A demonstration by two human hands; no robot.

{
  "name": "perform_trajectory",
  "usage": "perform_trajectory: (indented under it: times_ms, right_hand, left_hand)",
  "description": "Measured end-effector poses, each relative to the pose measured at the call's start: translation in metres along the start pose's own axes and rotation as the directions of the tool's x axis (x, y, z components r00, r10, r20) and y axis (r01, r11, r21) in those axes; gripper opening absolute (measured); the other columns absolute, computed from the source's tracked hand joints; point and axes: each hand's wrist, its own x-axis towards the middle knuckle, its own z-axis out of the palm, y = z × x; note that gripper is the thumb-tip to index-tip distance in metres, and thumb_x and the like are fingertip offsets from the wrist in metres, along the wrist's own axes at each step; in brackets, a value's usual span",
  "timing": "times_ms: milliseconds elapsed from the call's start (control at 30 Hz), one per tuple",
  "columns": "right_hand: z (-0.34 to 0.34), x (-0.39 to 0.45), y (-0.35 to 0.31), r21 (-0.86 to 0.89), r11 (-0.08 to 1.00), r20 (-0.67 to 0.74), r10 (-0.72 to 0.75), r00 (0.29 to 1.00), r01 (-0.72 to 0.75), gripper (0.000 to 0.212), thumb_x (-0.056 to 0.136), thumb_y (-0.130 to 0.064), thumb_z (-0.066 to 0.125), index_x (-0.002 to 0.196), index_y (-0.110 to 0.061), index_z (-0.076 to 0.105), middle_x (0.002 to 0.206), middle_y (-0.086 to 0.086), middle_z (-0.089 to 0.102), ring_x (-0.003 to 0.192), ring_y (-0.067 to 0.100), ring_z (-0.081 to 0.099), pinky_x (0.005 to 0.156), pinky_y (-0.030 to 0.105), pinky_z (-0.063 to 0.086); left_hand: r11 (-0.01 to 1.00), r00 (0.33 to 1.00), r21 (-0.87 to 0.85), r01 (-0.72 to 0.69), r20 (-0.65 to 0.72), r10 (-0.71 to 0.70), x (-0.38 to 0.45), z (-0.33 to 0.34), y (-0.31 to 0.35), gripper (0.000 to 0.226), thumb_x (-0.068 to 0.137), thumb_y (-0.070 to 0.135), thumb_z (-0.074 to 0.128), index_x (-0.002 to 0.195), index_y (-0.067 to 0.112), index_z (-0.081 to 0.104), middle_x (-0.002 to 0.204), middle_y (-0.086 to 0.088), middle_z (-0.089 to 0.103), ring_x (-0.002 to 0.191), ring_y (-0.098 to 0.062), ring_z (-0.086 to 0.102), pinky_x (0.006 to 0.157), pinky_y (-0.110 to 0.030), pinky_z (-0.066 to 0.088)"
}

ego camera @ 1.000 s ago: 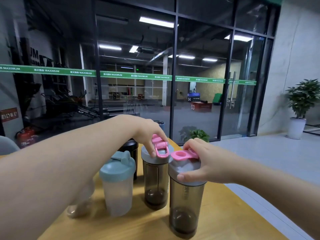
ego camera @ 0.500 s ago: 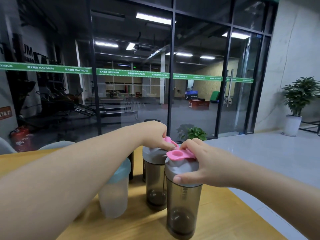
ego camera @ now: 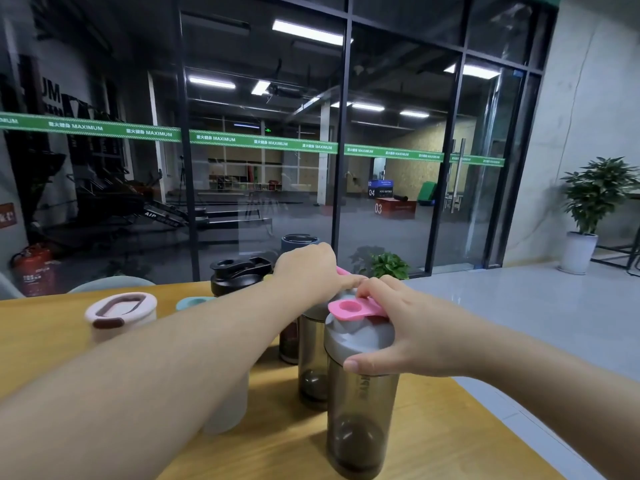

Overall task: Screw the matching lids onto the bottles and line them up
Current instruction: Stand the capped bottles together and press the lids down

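Observation:
A smoky grey shaker bottle (ego camera: 360,424) with a grey lid (ego camera: 356,336) and a pink flip cap (ego camera: 346,308) stands nearest on the wooden table (ego camera: 41,337). My right hand (ego camera: 412,334) grips that lid, thumb on its rim. Just behind stands a second smoky bottle (ego camera: 311,368); my left hand (ego camera: 308,271) is curled over its lid and pink cap, hiding most of it. My left forearm covers much of a frosted bottle (ego camera: 228,407) with a pale blue lid (ego camera: 194,302).
A black-lidded shaker (ego camera: 239,275) and a dark blue bottle (ego camera: 299,241) stand at the far edge, and a pink-white lidded cup (ego camera: 119,315) is at the left. The table's right edge drops to a grey floor. A glass wall and a small plant (ego camera: 388,266) lie beyond.
The view has tilted up and shifted, bringing the pink-white cup and black shaker into sight. Both hands stay on the two pink-capped lids, and my left hand now covers its cap more fully.

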Motion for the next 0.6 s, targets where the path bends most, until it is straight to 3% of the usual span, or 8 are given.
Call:
perform_trajectory:
  times_ms: [67,167,233,300,367,467,533,600]
  right_hand:
    - [-0.001,0.0,0.0,-0.002,1.0,0.007,-0.001,1.0,0.001,0.072,0.066,-0.08,0.053,0.12,-0.037,0.031,0.108,-0.013,0.041,0.089,0.006,0.05,0.075,0.028,0.046]
    - [-0.002,-0.001,0.002,0.066,0.998,0.011,0.003,1.0,-0.004,0.069,0.07,-0.078,0.049,0.124,-0.04,0.03,0.109,-0.014,0.043,0.09,0.002,0.048,0.071,0.017,0.039]
    - [-0.003,0.0,0.003,0.119,0.993,-0.002,0.01,1.0,-0.01,0.063,0.073,-0.076,0.045,0.123,-0.041,0.034,0.112,-0.016,0.044,0.094,-0.001,0.046,0.072,0.012,0.034]
    - [-0.004,0.001,0.003,0.173,0.985,-0.028,0.022,0.999,-0.017,0.06,0.076,-0.076,0.041,0.125,-0.041,0.037,0.114,-0.017,0.044,0.096,-0.003,0.045,0.074,0.013,0.034]
    - [-0.004,0.004,0.002,0.229,0.973,-0.049,0.046,0.998,-0.034,0.059,0.079,-0.074,0.034,0.125,-0.039,0.04,0.118,-0.017,0.044,0.101,-0.001,0.045,0.079,0.019,0.036]
    - [-0.007,0.01,0.002,0.299,0.954,-0.098,0.055,0.994,-0.023,0.043,0.09,-0.06,0.03,0.123,-0.037,0.046,0.123,-0.014,0.048,0.113,0.004,0.044,0.095,0.028,0.036]
    - [-0.009,0.014,0.0,0.331,0.944,-0.118,0.034,0.992,0.007,0.036,0.097,-0.047,0.029,0.125,-0.035,0.048,0.126,-0.012,0.048,0.116,0.004,0.042,0.096,0.026,0.033]
    - [-0.011,0.018,-0.002,0.338,0.941,-0.116,0.02,0.993,0.021,0.036,0.1,-0.034,0.027,0.13,-0.031,0.048,0.13,-0.013,0.047,0.118,0.002,0.04,0.095,0.023,0.03]
  left_hand:
    - [1.0,1.0,-0.024,0.016,-0.023,-0.017,-0.001,0.001,0.0,0.068,0.08,0.069,0.036,0.105,0.008,0.049,0.099,-0.005,0.061,0.089,-0.027,0.058,0.07,-0.035,0.044]
    - [0.991,0.992,-0.128,0.027,-0.123,-0.043,0.005,-0.003,-0.008,0.08,0.081,0.077,0.019,0.102,0.008,0.052,0.101,-0.009,0.057,0.099,-0.031,0.055,0.068,-0.036,0.037]
    - [0.966,0.963,-0.258,0.002,-0.259,-0.072,0.012,-0.01,-0.02,0.067,0.088,0.069,0.021,0.091,0.01,0.052,0.101,-0.012,0.058,0.096,-0.031,0.053,0.068,-0.035,0.036]
    - [0.932,0.93,-0.362,0.004,-0.342,-0.137,0.021,-0.014,-0.033,0.047,0.092,0.054,0.037,0.095,0.01,0.054,0.106,-0.012,0.054,0.099,-0.028,0.049,0.074,-0.035,0.036]
    - [0.906,0.939,-0.415,0.083,-0.273,-0.21,0.03,-0.011,-0.045,0.043,0.09,0.046,0.049,0.118,0.012,0.052,0.123,-0.015,0.045,0.114,-0.03,0.042,0.086,-0.035,0.035]
    - [0.83,0.961,-0.512,0.22,-0.029,-0.273,0.034,-0.004,-0.053,0.069,0.087,0.052,0.054,0.142,0.016,0.033,0.145,-0.017,0.03,0.127,-0.035,0.039,0.1,-0.04,0.036]
    - [0.777,0.958,-0.568,0.27,0.077,-0.276,0.039,0.002,-0.056,0.076,0.087,0.053,0.054,0.145,0.011,0.027,0.145,-0.015,0.036,0.123,-0.033,0.045,0.093,-0.038,0.04]
    - [0.684,0.948,-0.659,0.314,0.176,-0.265,0.042,0.007,-0.057,0.071,0.087,0.051,0.055,0.14,0.01,0.033,0.128,-0.013,0.05,0.108,-0.03,0.052,0.085,-0.037,0.046]
